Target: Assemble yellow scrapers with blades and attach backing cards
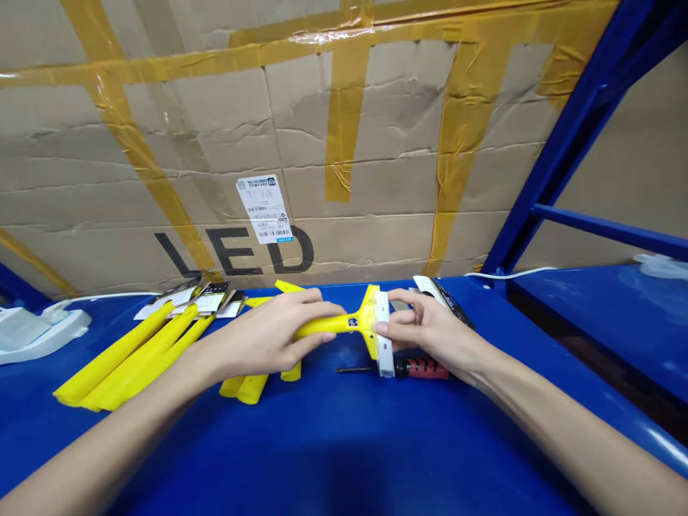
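Observation:
My left hand [276, 330] is wrapped round the handle of a yellow scraper [327, 327], which lies sideways above the table. At the scraper's wide head sits a light metal plate [385, 355], flat against its edge. My right hand [424, 326] pinches that plate between thumb and fingers. Below and behind the right hand lies a screwdriver [427, 368] with a red and black handle, its shaft pointing left. More yellow handles [252, 388] are partly hidden behind my left hand. A printed card [438, 294] shows beyond the right hand.
Several yellow handles with cards [134, 351] lie at the left. A white plastic device [48, 333] with a cable stands farther left. A big taped cardboard box [376, 143] closes off the back of the blue table [301, 459]. Blue metal frame bars [537, 172] rise at the right.

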A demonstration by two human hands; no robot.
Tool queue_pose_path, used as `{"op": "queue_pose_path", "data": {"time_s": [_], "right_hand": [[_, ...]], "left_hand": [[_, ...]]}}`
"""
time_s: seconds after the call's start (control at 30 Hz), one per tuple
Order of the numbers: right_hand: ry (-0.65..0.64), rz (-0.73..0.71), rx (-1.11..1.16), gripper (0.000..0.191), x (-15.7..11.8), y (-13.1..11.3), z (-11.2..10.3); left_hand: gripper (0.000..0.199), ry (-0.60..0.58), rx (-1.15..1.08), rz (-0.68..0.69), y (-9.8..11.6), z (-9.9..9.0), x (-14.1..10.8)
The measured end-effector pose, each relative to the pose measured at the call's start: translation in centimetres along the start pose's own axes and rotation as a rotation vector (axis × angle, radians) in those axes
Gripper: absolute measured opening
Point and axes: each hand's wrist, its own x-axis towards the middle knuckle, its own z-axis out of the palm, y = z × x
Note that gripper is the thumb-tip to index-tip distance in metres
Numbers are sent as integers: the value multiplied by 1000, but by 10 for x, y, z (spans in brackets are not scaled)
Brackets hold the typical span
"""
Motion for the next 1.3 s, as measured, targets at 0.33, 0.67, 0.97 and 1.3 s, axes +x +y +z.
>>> {"op": "queue_pose_path", "data": {"time_s": [0.33, 0.67, 0.97, 1.3], "right_hand": [[79, -27, -4, 65, -6, -6, 11], [70, -194, -53, 73, -8, -2, 5], [172, -275, -172, 76, -6, 7, 7], [375, -292, -981, 12, 7, -24, -12]], "left_hand": [[40, 5, -4, 60, -2, -3, -2], [42, 72, 13, 59, 0, -2, 0], [43, 55, -17, 60, 2, 4, 1], [45, 49, -20, -73, -20, -6, -2]]}}
